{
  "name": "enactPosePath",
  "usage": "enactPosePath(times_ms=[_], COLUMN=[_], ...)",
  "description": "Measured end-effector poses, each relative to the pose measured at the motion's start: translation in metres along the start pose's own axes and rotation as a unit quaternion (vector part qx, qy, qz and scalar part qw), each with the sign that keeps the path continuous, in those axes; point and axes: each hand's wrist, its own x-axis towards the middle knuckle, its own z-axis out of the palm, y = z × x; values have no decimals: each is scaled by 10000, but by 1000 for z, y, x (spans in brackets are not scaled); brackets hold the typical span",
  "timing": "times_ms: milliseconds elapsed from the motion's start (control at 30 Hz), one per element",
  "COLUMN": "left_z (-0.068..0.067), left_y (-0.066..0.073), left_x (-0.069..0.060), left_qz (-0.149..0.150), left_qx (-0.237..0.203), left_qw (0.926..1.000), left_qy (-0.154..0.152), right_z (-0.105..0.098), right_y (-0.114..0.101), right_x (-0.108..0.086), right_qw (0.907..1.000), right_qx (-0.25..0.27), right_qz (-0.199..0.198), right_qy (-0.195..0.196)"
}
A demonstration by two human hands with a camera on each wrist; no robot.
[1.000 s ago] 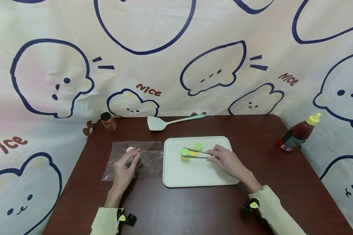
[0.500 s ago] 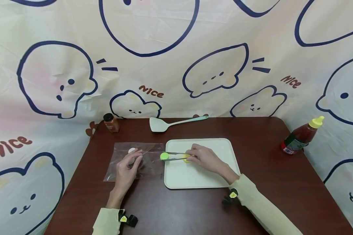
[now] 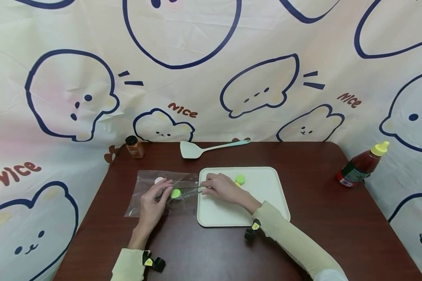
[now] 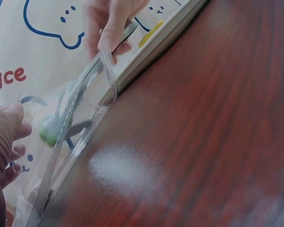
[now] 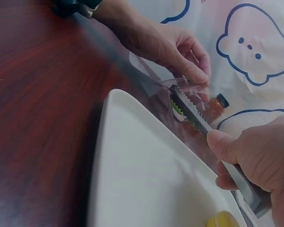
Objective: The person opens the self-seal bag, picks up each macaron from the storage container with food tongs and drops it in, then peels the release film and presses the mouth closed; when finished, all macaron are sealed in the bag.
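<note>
The left hand [image 3: 151, 205] pinches the upper film of a clear plastic bag [image 3: 188, 177], lifting it at the mouth. The right hand [image 3: 224, 189] grips metal tongs [image 5: 191, 112], whose tips reach inside the bag around a green round piece [image 3: 176, 193]. That piece [image 4: 50, 128] shows through the film in the left wrist view. A white round piece [image 3: 159, 180] lies in the bag beside the left fingers. On the white tray [image 3: 235, 216], another green piece [image 3: 240, 179] and a yellow one [image 3: 237, 184] sit beyond the right hand.
A pale spatula [image 3: 191, 150] lies at the table's back edge, with a black-capped jar [image 3: 135, 148] to its left. A red sauce bottle [image 3: 360, 168] with a yellow cap stands at the right. The tray's left rim is beside the bag mouth.
The right hand, tongs and green piece have moved left from over the tray, and the piece is now inside the bag. The left hand has kept its hold near the same spot.
</note>
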Motion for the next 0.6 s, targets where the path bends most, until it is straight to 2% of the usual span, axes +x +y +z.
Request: enactPosePath(times_ms=[167, 367, 500, 600], left_z=[0, -1, 0, 0], left_y=[1, 1, 1, 2], left_x=[0, -2, -1, 1], left_qz=[-71, -286, -238, -203], left_qx=[-38, -2, 0, 6], left_qw=[9999, 9994, 9996, 9997], left_qy=[-71, -176, -153, -140], right_z=[6, 13, 17, 18], right_y=[-3, -13, -19, -22], right_x=[18, 32, 39, 43], right_qw=[9998, 9994, 9982, 9981], right_qx=[-46, -167, -490, -514], right_qz=[-218, -255, -284, -275], right_qy=[7, -166, -176, -186])
